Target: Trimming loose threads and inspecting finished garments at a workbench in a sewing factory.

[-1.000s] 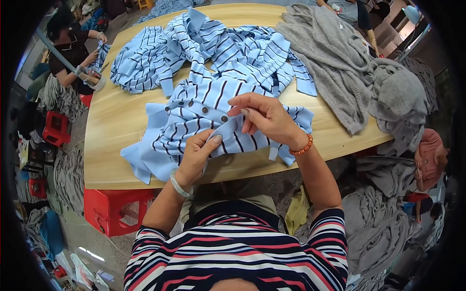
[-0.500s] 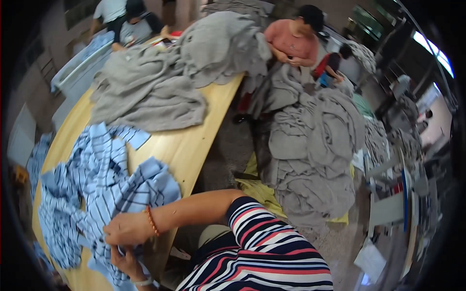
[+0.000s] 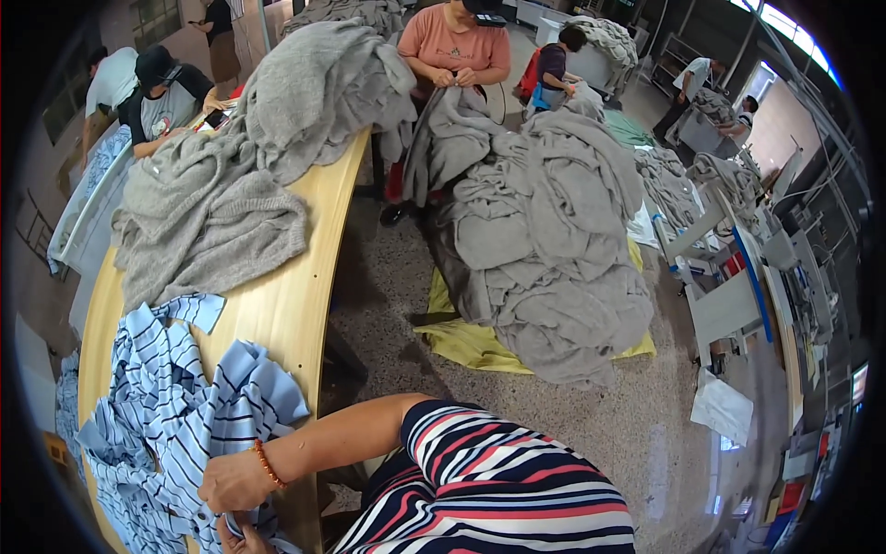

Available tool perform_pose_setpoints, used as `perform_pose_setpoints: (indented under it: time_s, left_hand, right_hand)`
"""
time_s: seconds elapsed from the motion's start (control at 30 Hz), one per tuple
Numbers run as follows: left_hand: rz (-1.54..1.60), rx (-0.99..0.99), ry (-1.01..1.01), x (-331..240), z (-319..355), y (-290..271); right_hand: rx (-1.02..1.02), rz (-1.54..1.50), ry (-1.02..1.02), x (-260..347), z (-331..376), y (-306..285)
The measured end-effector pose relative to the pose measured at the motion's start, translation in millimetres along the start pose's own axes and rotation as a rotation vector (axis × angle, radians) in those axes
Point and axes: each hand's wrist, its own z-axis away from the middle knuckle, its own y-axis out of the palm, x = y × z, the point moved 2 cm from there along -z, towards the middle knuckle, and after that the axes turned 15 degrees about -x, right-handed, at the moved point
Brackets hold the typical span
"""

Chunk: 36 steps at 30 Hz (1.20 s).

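Observation:
A light blue garment with dark stripes (image 3: 175, 415) lies bunched on the near end of a long wooden table (image 3: 295, 277). My right hand (image 3: 231, 480), with an orange bead bracelet on its wrist, is closed on the cloth near the table's edge. Just below it, my left hand (image 3: 238, 537) shows only as a sliver at the lower edge of the picture, and it also grips the striped cloth. My striped sleeve fills the lower middle of the view.
Grey knit garments (image 3: 212, 212) are heaped on the far part of the table. A big grey pile (image 3: 554, 268) sits on a yellow sheet on the floor. A person in a salmon shirt (image 3: 457, 46) and other people work beyond. White benches (image 3: 729, 305) stand at right.
The view has swung from straight down at the table toward the right and the room. Both hands have stayed on the striped garment, now at the lower left.

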Motion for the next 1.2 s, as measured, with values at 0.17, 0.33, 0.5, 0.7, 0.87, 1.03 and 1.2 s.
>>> perform_pose_setpoints:
  time_s: [0.17,0.33,0.5,0.7,0.87,1.03,1.2]
  left_hand:
    - [0.014,-0.015,-0.069,12,1,-6]
    - [0.070,0.027,0.004,4,4,0]
    - [-0.042,0.000,0.019,-25,14,11]
    - [-0.195,-0.294,0.189,0,34,11]
    - [-0.300,-0.240,0.280,-45,29,42]
    - [-0.229,-0.272,0.170,-43,42,39]
    - [-0.172,-0.235,0.021,-43,48,34]
  right_hand:
    - [-0.130,0.022,0.118,11,6,9]
    - [-0.122,0.068,0.135,18,10,8]
    - [-0.113,0.118,0.132,26,13,9]
    - [-0.178,-0.088,0.267,31,20,10]
    - [-0.192,-0.091,0.273,22,22,-23]
    - [-0.170,-0.179,0.365,26,16,-15]
    - [-0.152,-0.182,0.371,29,21,-16]
